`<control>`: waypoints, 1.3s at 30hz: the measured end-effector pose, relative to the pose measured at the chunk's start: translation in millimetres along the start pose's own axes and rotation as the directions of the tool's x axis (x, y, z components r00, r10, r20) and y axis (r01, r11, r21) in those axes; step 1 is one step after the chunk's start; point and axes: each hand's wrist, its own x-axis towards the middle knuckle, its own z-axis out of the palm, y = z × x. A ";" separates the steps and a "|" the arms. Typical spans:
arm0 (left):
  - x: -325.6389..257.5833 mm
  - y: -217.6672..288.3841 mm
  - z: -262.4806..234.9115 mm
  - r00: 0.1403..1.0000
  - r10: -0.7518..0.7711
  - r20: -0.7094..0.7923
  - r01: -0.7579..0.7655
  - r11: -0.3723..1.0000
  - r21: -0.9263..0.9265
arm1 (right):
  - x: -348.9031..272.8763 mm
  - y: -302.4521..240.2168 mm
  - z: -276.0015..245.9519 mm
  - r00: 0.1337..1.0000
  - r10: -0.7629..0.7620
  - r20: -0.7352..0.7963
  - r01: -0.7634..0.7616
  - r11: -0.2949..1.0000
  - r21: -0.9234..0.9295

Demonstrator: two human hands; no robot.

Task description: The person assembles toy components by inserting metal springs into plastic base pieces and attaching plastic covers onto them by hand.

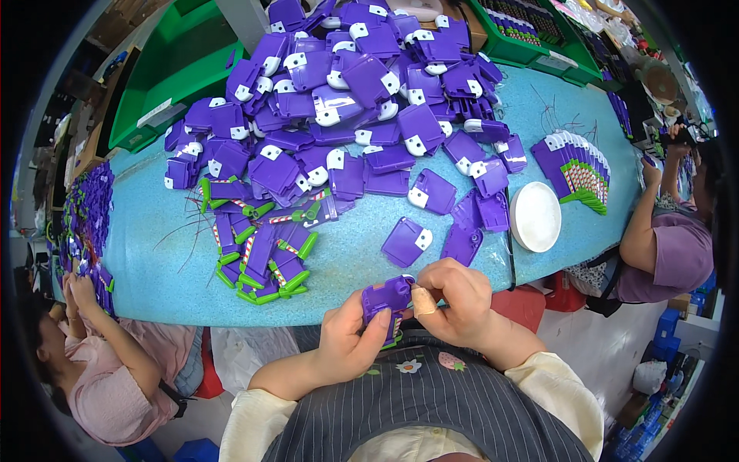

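My left hand [342,339] grips a purple plastic casing [387,296] by its lower side, in front of my apron at the table's near edge. A bit of green and striped trim shows beneath the casing. At its upper right corner, my right hand [460,304] is closed in a pinch, a tan wrap [423,301] around one finger; whatever lies between the fingertips is too small to make out. Just beyond are a purple cover with a white corner [408,242] and an open purple shell [462,243].
A large heap of purple covers [339,100] fills the table's far middle. Purple pieces with green striped handles [265,258] lie left; a fanned stack [573,169] lies right, beyond a white bowl [536,217]. Green crates [165,77] stand behind. Co-workers sit on both sides.
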 end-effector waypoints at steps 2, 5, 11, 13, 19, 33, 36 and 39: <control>-1.2 -1.3 0.2 0.999 0.034 0.013 -0.035 0.995 0.093 | -2.7 -1.1 -0.8 0.999 0.037 -0.004 -0.037 0.999 -0.008; 0.3 1.3 4.4 0.999 0.045 0.008 -0.046 0.995 0.089 | -2.9 -1.5 -2.0 0.999 0.016 -0.043 -0.016 1.000 0.016; -0.2 -5.0 5.4 0.992 0.121 -0.024 -0.114 0.973 0.199 | -5.6 3.1 -0.5 0.987 -0.130 -0.093 0.111 0.976 -0.185; 0.8 -4.2 3.7 0.996 0.090 -0.007 -0.087 0.984 0.153 | -6.9 4.0 1.4 0.982 -0.149 -0.117 0.119 0.965 -0.234; 3.4 -2.6 3.4 0.984 0.176 -0.013 -0.162 0.928 0.336 | -3.7 6.9 8.3 0.983 -0.115 -0.144 0.089 0.981 -0.175; 14.0 20.5 0.3 0.950 -0.311 0.033 0.276 0.784 -0.556 | 24.6 20.3 -3.6 0.835 0.548 0.055 -0.480 0.675 0.560; 9.1 1.8 3.6 0.993 0.008 -0.118 -0.018 0.996 -0.089 | 4.0 -2.4 -2.3 0.911 0.329 0.250 -0.406 0.821 0.401; 6.7 -1.3 6.9 0.957 0.263 -0.125 -0.189 0.887 0.422 | -6.8 -3.9 3.6 0.926 0.338 0.171 -0.378 0.845 0.377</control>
